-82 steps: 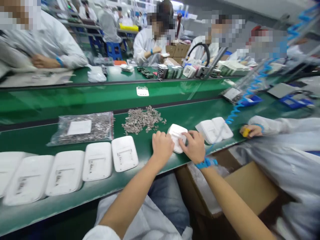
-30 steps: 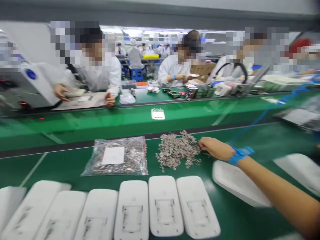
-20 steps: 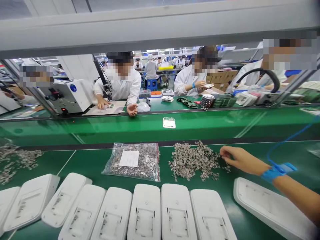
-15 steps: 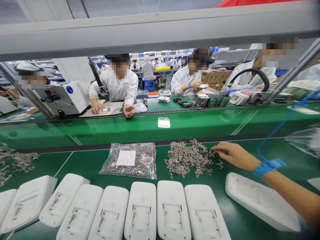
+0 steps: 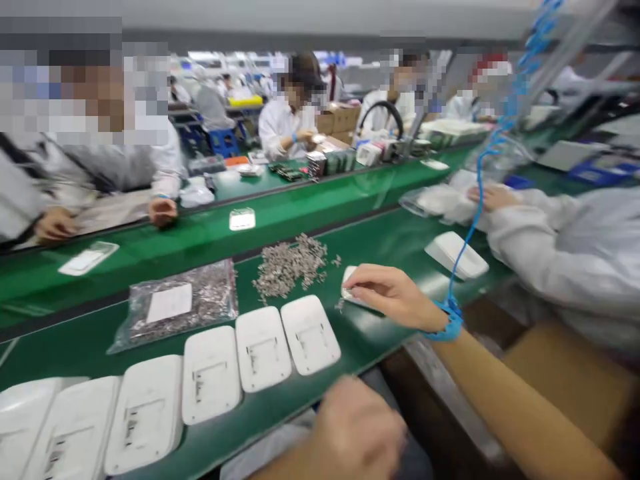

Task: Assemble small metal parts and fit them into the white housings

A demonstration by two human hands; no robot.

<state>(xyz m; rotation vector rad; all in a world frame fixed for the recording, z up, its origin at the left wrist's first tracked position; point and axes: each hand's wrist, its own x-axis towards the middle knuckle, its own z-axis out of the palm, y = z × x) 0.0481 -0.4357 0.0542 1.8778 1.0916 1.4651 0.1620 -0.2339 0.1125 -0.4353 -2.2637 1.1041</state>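
My right hand (image 5: pixel 395 293), with a blue strap on its wrist, is over the near end of a white plastic housing (image 5: pixel 350 273) that it partly covers. Its fingers are pinched together, with small grey metal pieces (image 5: pixel 341 304) at the tips. My left hand (image 5: pixel 357 427) is raised at the bottom centre, smeared by motion; its fingers cannot be made out. Left of the right hand lies a loose pile of small metal pieces (image 5: pixel 287 267). A row of white housings (image 5: pixel 310 337) runs along the front edge of the green bench.
A clear bag of metal pieces (image 5: pixel 205 290) with a white label lies beyond the row. Behind it runs a green belt (image 5: pixel 300 200) carrying white parts. Another white housing (image 5: pixel 457 253) sits at right, near a co-worker's sleeve (image 5: pixel 525 220). A coiled blue cord (image 5: pixel 480 193) hangs down to my wrist strap.
The view has swung right and shifted. My right hand has left the edge of the pile and come to the housing beside it. My left hand has entered at the bottom.
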